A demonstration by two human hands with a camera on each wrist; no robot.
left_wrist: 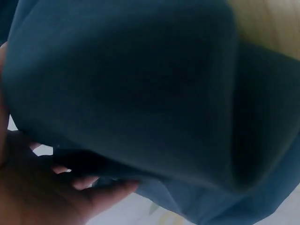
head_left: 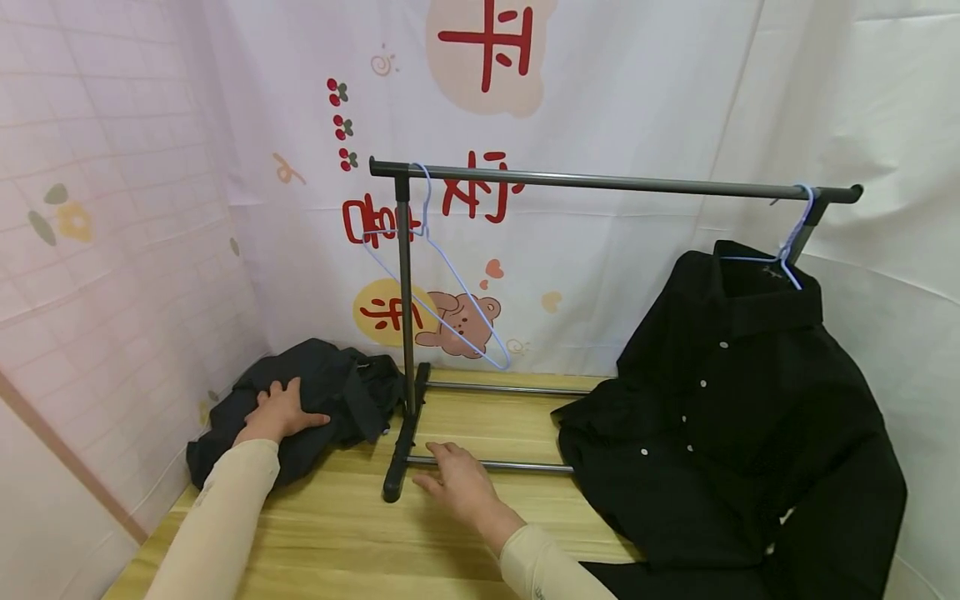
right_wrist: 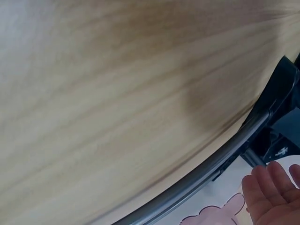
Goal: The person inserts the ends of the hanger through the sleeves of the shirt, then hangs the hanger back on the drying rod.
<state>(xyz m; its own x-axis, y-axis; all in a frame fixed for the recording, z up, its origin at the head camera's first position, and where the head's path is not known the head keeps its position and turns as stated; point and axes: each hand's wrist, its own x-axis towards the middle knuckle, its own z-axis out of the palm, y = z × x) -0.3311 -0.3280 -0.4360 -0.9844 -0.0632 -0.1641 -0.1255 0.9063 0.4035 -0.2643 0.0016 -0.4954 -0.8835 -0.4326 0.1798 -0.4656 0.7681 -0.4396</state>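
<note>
At the left of the head view lies a crumpled dark garment [head_left: 318, 400]. My left hand [head_left: 279, 414] rests on top of it with fingers spread and thumb out to the right. Close up in the left wrist view, folds of dark cloth [left_wrist: 131, 89] fill most of the picture beside the fingers [left_wrist: 110, 194]. My right hand [head_left: 459, 483] hovers by the lower front bar [head_left: 517, 467] of a clothes rack, near its left foot [head_left: 393, 479]. Its fingers [right_wrist: 262, 190] are extended and hold nothing. Whether they touch the bar, I cannot tell.
From the rack's top rail [head_left: 600, 182], an unused blue hanger [head_left: 468, 300] hangs at the left end. A black button shirt [head_left: 727, 417] hangs on another blue hanger [head_left: 797, 229] at the right. Printed curtains [head_left: 615, 83] stand behind the wooden tabletop [head_left: 360, 550].
</note>
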